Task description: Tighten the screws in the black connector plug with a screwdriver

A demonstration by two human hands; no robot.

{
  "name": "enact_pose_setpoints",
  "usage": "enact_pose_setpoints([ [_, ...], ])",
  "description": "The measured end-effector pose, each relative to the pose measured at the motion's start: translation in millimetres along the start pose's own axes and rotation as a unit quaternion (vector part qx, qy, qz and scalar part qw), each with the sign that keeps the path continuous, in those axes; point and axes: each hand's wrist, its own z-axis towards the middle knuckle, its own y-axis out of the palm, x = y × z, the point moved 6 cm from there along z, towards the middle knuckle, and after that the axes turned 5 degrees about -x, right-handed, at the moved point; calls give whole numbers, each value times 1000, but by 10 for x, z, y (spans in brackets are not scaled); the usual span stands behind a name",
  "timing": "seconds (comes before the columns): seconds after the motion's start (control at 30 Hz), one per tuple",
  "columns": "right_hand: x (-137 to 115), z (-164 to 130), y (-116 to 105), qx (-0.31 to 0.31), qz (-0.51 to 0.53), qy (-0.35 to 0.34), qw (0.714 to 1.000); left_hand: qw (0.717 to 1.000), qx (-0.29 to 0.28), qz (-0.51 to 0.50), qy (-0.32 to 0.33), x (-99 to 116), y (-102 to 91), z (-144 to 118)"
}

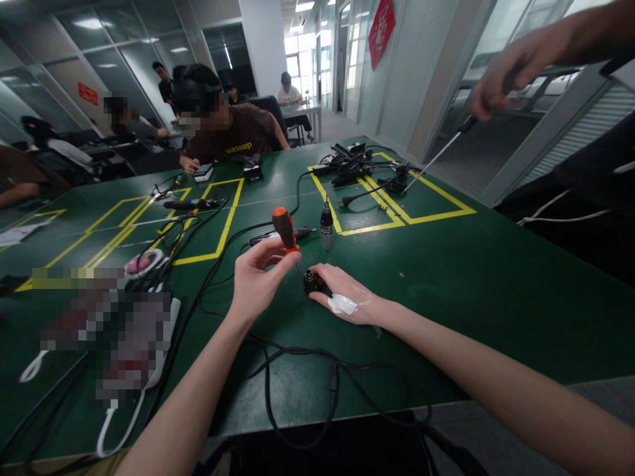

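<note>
My left hand grips an orange-handled screwdriver upright, its tip pointing down toward a small black connector part. My right hand rests on the green table and pinches that black part between its fingertips. A white patch is stuck on the back of my right hand. A silver and black cylindrical plug stands upright just behind the screwdriver.
Black cables loop across the table's near edge. A white power strip lies at the left. Another person's hand at top right holds a long screwdriver over black parts inside yellow tape. A seated person works opposite.
</note>
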Motion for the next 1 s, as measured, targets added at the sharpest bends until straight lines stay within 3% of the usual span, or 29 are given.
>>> enact_pose_setpoints([
  [0.2, -12, 1, -9, -4, -7, 4, 1000, 999, -27, -2, 23, 23, 15, 13],
  [0.47, -14, -7, -9, -7, -11, 6, 1000, 999, -13, -15, 27, -14, 22, -16],
  [0.7, -3, -2, 1, 1, -12, -1, 1000, 994, -53, -18, 99, -25, 59, -34],
  [1.0, 9, 1, 6, 1, -8, -7, 1000, 992, -72, -52, 86, -4, 77, -23],
])
